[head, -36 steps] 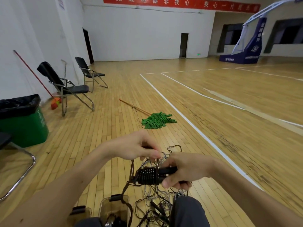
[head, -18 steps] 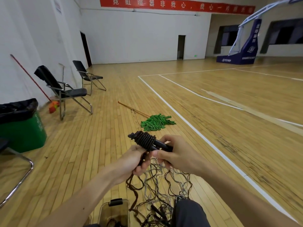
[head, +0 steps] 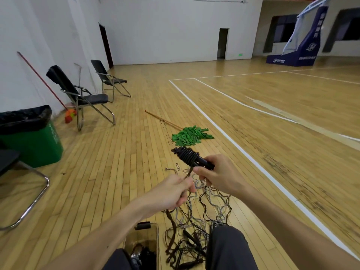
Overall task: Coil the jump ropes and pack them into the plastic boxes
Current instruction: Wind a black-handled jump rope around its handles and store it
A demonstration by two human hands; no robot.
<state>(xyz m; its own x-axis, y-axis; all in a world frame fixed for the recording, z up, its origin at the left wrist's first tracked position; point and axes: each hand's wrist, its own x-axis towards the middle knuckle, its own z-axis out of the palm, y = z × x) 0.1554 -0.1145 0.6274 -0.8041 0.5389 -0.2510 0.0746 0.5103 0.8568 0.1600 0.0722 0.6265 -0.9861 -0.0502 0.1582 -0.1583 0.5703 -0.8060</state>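
At your knees, the plastic box (head: 146, 235) is waiting beside a tangle of loose ropes (head: 194, 227). Your left hand (head: 171, 193) is pinching the trailing cord of the jump rope (head: 188, 155) in curled fingers, while your right hand (head: 220, 176) is gripping its handle end, the coil half wound and raised above the floor. You are best feeding each turn snug against the last, since slack risks unravelling in the box.

Even, soft indoor light; wide-angle bending at edges.
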